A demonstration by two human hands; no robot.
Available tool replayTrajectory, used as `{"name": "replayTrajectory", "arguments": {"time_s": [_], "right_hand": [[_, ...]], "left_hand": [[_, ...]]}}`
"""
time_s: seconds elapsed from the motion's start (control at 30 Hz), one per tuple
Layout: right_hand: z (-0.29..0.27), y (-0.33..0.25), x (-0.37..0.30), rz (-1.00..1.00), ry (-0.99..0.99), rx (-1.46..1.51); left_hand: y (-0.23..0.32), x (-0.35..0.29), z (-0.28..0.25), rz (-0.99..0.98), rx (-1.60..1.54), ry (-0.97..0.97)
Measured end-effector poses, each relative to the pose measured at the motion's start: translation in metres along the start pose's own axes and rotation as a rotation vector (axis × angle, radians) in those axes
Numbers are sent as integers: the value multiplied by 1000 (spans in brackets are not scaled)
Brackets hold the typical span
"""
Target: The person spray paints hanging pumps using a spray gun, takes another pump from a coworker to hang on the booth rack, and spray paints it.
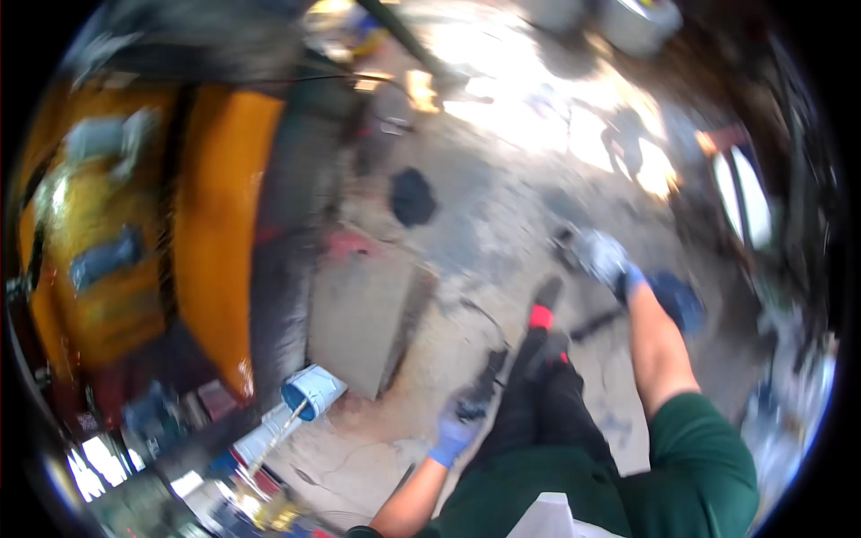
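Motion blurs much of the head view. My left hand [456, 430], in a blue-cuffed glove, is low beside my left leg, its fingers closed around a dark, elongated tool [490, 372]. A thin dark cord [484, 314] curves from the tool's far end over the floor. My right hand [619, 267], also in a blue-cuffed glove, reaches forward to the right of my feet. At its fingers is a pale grey, smeared shape [596, 253] with a darker end; whether this is the glove itself or a thing held, I cannot make out.
A grey block [354, 323] stands on the concrete floor [484, 242] at left. Beyond it lies a round dark patch [413, 197]. A blue-and-white bucket [312, 393] lies tilted near clutter at lower left. Orange panels [220, 224] line the left; a dark blue object [677, 303] is beside my right arm.
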State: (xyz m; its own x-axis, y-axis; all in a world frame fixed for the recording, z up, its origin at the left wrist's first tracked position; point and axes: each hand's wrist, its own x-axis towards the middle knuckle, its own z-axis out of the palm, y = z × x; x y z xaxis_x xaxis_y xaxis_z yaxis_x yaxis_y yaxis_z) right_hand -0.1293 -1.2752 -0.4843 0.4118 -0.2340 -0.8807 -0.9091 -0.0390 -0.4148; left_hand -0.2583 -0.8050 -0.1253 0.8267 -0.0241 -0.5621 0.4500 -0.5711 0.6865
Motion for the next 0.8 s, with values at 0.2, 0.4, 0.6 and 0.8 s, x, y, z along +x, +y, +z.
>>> {"name": "replayTrajectory", "arguments": {"time_s": [0.2, 0.4, 0.6, 0.8], "right_hand": [[-4, 54, -25, -147, -48, 343], [79, 17, -58, -169, -163, 431], [153, -57, -100, -185, -426, 344], [277, -153, -267, -886, -651, -603]], "left_hand": [[-48, -81, 1, -91, -79, 121], [-105, -163, -38, -257, -416, 521], [-109, -196, -89, -173, -772, 751], [-94, -195, -205, -45, -657, 1025]]}}
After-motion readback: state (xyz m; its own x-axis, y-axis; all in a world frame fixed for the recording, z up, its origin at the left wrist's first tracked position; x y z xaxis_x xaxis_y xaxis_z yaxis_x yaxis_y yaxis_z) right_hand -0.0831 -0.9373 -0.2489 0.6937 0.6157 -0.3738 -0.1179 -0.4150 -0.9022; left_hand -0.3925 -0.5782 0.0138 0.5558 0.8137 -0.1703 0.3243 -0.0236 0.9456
